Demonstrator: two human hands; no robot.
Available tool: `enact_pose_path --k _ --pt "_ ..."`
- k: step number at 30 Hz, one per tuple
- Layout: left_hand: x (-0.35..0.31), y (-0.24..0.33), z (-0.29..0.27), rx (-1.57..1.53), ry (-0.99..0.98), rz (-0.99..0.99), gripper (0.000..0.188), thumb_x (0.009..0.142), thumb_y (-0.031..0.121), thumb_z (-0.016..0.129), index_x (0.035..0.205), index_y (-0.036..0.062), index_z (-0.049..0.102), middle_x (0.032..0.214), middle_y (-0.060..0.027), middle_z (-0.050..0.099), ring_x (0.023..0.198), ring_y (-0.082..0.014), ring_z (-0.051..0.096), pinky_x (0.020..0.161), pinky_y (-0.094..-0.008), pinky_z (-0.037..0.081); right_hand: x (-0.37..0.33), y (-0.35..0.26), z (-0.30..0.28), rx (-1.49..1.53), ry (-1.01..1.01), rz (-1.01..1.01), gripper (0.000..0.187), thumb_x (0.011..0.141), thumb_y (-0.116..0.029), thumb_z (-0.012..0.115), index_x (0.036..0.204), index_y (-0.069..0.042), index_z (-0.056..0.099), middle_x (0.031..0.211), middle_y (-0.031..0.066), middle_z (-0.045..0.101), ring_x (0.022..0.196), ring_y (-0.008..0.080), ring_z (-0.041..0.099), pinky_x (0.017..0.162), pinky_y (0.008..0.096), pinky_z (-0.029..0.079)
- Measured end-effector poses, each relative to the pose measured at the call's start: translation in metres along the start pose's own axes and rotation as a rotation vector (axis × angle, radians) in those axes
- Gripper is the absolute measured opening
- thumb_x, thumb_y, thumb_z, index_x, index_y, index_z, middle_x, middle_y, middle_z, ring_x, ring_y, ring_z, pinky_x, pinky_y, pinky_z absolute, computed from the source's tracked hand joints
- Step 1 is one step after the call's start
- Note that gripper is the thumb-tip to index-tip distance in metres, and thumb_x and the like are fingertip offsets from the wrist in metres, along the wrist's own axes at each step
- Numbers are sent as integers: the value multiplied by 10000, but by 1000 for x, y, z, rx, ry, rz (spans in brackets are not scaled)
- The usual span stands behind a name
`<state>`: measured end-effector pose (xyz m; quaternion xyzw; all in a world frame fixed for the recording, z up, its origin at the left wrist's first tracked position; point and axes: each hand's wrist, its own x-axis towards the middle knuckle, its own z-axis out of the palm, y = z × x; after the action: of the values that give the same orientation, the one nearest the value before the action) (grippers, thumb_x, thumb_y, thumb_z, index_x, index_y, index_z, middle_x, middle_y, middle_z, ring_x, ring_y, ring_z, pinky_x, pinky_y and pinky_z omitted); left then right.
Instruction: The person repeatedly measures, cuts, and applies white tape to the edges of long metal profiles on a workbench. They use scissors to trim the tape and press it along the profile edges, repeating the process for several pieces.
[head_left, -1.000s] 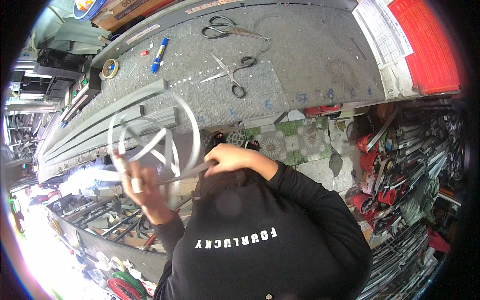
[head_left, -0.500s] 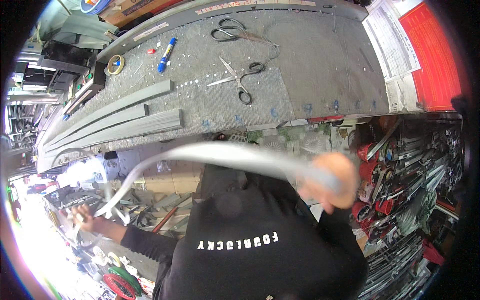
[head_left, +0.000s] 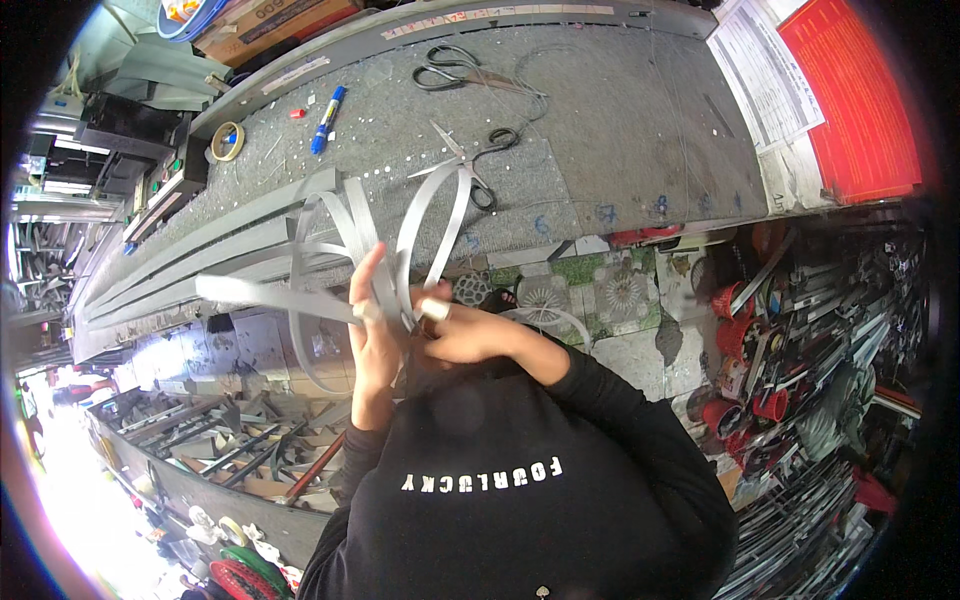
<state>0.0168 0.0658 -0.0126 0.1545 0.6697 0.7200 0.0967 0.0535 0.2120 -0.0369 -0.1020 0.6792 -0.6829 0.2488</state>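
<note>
the fingers of our right hand (head_left: 470, 335) clamp a pale grey, flat, flexible strip (head_left: 356, 218), its loops toward eleven o'clock from there; at nine, our left hand (head_left: 374, 345) points one finger up; we cannot tell its grip. black-handled metal scissors (head_left: 469, 163) lie at twelve.

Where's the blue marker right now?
In the head view, the blue marker is at the upper left, lying on the grey workbench, just right of the little red cap.
</note>
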Motion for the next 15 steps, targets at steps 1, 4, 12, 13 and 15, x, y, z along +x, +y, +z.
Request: enact_pose_path --k 1,4,12,13,15 --pt "-3 3 -2 -181 -58 -99 687 944 440 538 1431 3 327 1358 -165 457 964 -207 610 891 -374 467 4 8 -3 92 -74 -105 248 893 -223 637 830 15 606 607 83 585 587 150 587 574 339 477" --pt "-10 9 -26 -84 52 -72 669 928 305 586 1469 63 277 926 -48 469 659 -115 506 593 -260 385 10 43 -19 -205 -193 -259 366 863 -329 694 778 23 648 617 54 628 563 152 603 549 328 464" --pt "-49 98 -253 213 812 674 153 988 94 450 1096 26 535 736 18 475 631 -71 415 536 -220 348 -12 261 -67 -115 437 453 391 817 -318 756 979 32 692 765 130 712 718 200 691 654 330 527" --pt "-65 104 -274 887 830 741 122 983 95 455 1050 23 528 751 -7 481 617 -82 414 518 -221 350 -18 282 -79 -74 411 509 519 811 -361 753 1117 43 643 782 124 718 832 252 689 753 339 523" --pt "-90 125 -305 1287 878 826 113 978 120 470 996 20 521 758 -41 487 579 -100 409 482 -223 351 -47 293 -87 -529 741 334 496 810 -389 756 1045 40 679 742 103 709 674 178 679 656 316 524"
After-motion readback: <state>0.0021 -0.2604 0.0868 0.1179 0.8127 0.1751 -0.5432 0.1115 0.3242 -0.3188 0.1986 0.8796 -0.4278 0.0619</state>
